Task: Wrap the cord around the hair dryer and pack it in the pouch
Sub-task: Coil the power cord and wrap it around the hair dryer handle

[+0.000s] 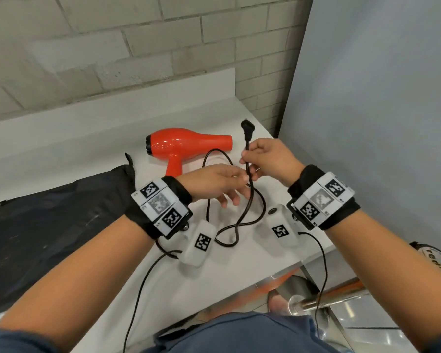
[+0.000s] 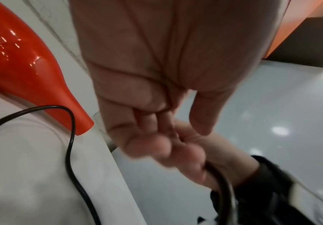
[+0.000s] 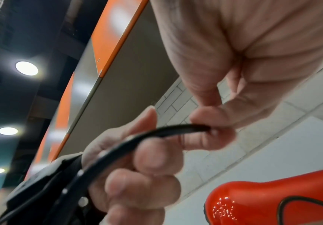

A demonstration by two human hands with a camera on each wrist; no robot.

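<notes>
The red hair dryer (image 1: 186, 146) lies on its side on the white counter (image 1: 61, 138), nozzle pointing right. Its black cord (image 1: 242, 220) loops loosely over the counter in front of it. My right hand (image 1: 247, 159) pinches the cord just below the plug (image 1: 246, 127), which points up. My left hand (image 1: 242, 178) meets it from the left, thumb and forefinger on the cord a little lower, the other fingers hanging loose. In the right wrist view the cord (image 3: 157, 134) runs between the left thumb and fingers. The black pouch (image 1: 49, 225) lies flat at the left.
A brick wall (image 1: 112, 47) backs the counter and a grey partition (image 1: 379, 123) closes the right side. The counter's front edge (image 1: 239, 291) is near my body, with a metal bar (image 1: 329, 301) below it. Thin cables (image 1: 138, 289) hang from both wrist cameras.
</notes>
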